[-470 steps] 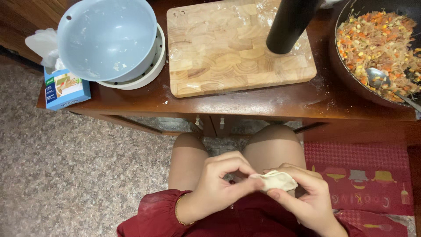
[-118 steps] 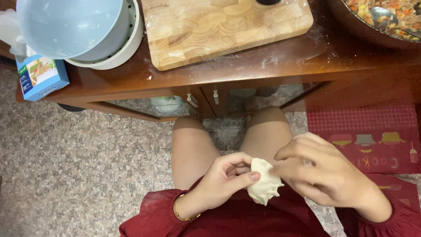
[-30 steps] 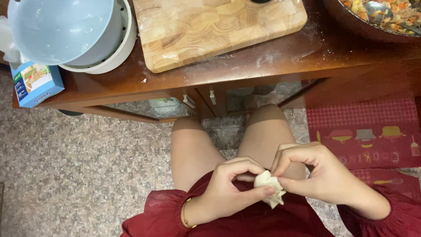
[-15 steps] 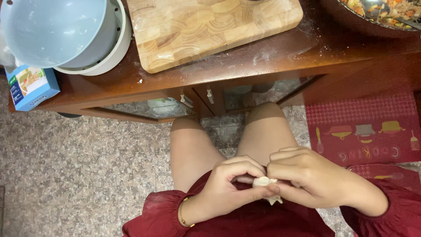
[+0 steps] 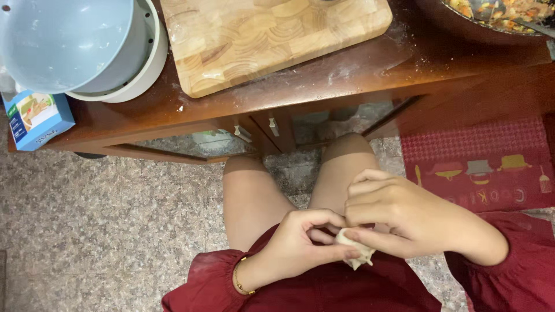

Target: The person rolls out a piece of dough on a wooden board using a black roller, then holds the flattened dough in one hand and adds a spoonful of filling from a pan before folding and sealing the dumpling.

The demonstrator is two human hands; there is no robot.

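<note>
A small pale dough dumpling [image 5: 356, 254] sits over my lap, mostly covered by fingers. My left hand [image 5: 300, 240] pinches its left side with thumb and fingertips. My right hand [image 5: 399, 216] curls over it from the right, fingers pressed on its top edge. Both hands grip the same piece, above my knees and red dress. A gold bracelet is on my left wrist.
A dark wooden table [image 5: 324, 86] lies ahead with a floured wooden cutting board [image 5: 266, 34]. A pale blue bowl [image 5: 63, 40] rests in a white strainer at left beside a blue box [image 5: 37, 118]. A pan of chopped filling [image 5: 497, 11] is top right. A red mat [image 5: 480, 167] covers the floor at right.
The hands have closed tighter over the dumpling, hiding more of it than a second ago. The view has shifted slightly so the table sits higher and left.
</note>
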